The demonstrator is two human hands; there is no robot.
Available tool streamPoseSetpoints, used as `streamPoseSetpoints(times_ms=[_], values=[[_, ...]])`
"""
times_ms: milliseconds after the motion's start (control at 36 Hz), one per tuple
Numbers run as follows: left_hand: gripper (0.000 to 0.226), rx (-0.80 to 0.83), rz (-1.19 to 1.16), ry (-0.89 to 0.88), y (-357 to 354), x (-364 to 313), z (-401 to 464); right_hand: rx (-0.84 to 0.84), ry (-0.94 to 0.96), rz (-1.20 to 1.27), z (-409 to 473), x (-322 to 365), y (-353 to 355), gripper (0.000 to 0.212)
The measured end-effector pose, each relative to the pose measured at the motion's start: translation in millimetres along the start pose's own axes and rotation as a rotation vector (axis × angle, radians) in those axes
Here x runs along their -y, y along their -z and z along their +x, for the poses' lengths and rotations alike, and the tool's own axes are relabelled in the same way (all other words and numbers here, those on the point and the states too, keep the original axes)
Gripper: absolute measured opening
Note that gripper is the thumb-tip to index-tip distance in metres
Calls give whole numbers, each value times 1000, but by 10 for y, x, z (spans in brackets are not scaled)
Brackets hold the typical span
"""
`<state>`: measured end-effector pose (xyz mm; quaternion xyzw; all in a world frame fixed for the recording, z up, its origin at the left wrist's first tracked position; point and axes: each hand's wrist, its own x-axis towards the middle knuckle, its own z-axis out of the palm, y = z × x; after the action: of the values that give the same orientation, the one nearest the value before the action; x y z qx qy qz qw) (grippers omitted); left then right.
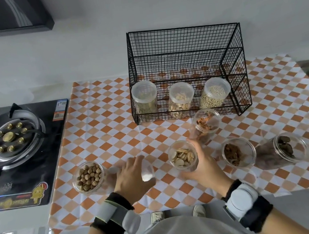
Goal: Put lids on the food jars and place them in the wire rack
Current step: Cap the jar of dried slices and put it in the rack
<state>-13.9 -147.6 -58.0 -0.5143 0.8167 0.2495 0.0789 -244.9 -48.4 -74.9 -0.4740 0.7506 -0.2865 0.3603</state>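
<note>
Head view: the right hand (200,167) curls round the open jar of pale slices (183,156) on the checked cloth (110,123) — no lid on it. Just to its left, the left hand (132,176) grips a clear lid (147,170). Beyond the grip, the rack (183,43) holds three lidded jars.

a home kitchen. a gas stove (12,140) with a brass burner is sunk into a grey counter (15,219) at the left, under the dark edge of a hood (2,17). an orange and white checked cloth (110,123) covers the counter beside it. on the cloth stand clear jars (183,157) of nuts, beans and dried spices, and a black wire rack (186,68) against a plain wall (80,48).
</note>
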Motion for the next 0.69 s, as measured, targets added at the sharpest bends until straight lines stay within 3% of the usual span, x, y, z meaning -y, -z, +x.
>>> streamPoseSetpoints(times_ms=[167, 333, 500, 694], values=[[80, -123, -326, 58, 189, -149, 18, 23, 10, 38, 19, -23, 10, 109], [93, -209, -615, 106, 315, -290, 6, 47, -11, 43, 63, -71, -9, 111], [69, -256, -962, 72, 420, -460, -21, 72, -22, 41, 84, -96, -17, 108], [65, -289, -967, 19, 437, -521, 6, 26, 26, 10, 87, -108, -21, 90]])
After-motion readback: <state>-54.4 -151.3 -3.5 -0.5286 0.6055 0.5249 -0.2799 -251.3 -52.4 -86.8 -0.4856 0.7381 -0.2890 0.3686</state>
